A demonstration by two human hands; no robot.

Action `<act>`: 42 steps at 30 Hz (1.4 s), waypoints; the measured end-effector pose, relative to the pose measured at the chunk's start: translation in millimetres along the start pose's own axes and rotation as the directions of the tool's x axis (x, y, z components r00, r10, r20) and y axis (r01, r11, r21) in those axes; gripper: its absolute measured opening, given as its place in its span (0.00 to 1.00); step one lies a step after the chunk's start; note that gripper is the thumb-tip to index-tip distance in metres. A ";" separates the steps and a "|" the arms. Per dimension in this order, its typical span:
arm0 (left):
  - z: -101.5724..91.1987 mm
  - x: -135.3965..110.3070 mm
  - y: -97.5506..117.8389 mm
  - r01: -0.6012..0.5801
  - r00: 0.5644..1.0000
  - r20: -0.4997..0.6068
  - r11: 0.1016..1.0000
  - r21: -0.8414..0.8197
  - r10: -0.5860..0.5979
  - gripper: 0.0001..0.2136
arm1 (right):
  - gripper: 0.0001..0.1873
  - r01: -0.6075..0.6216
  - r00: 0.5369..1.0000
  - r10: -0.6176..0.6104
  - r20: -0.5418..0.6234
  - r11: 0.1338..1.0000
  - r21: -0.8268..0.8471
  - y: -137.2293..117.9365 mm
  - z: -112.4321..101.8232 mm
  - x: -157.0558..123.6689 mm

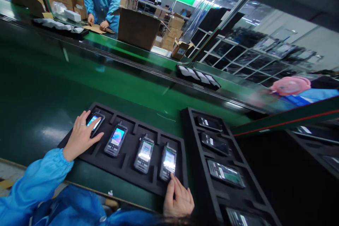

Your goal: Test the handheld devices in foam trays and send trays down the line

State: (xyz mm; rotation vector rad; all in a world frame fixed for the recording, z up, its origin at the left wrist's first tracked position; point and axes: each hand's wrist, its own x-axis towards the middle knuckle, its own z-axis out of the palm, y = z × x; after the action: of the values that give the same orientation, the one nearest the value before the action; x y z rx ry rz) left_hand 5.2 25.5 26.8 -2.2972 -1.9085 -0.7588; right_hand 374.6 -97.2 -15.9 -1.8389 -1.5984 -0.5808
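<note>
A black foam tray (120, 167) lies on the green bench, with rugged handheld phones with stubby antennas in its slots, their screens lit. My left hand (82, 135) is open, fingers spread over the leftmost phone (95, 121) and partly covering it. Two more phones sit in the middle slots, one with a colourful screen (116, 139) and one with a whitish screen (144, 154). At the tray's right end, the index fingertip of my right hand (178, 196) touches the lower keys of the rightmost phone (168, 162). That hand grips nothing, its other fingers loosely bent.
To the right, a stack of black foam trays (194, 155) holds several dark-screened phones. Across the bench runs a raised rail (127, 64), with another filled tray (198, 77) beyond it. A co-worker in blue (102, 0) handles cardboard at the far side. Another person's blurred sleeve (315, 97) shows at right.
</note>
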 end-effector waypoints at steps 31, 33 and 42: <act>3.4 -22.0 -4.9 0.026 0.991 -0.129 0.999 0.030 -0.022 0.17 | 0.17 -0.065 0.998 0.064 0.018 0.996 0.057 13.0 10.4 -9.5; 2.6 -23.0 -4.7 0.020 0.991 -0.133 0.999 0.026 -0.016 0.17 | 0.16 -0.074 0.997 0.073 0.014 0.995 0.063 11.7 9.6 -8.9; -1.3 -24.0 -7.2 -0.009 0.991 -0.130 1.000 0.018 0.011 0.19 | 0.15 -0.075 0.996 0.073 0.050 0.996 0.053 -1.5 0.5 -10.7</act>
State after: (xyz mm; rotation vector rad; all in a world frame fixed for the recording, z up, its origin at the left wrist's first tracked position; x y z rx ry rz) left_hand -4.6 4.9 16.4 -2.1867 -1.8393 -0.8643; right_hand 371.3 -104.4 -23.3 -1.8756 -1.5544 -0.4590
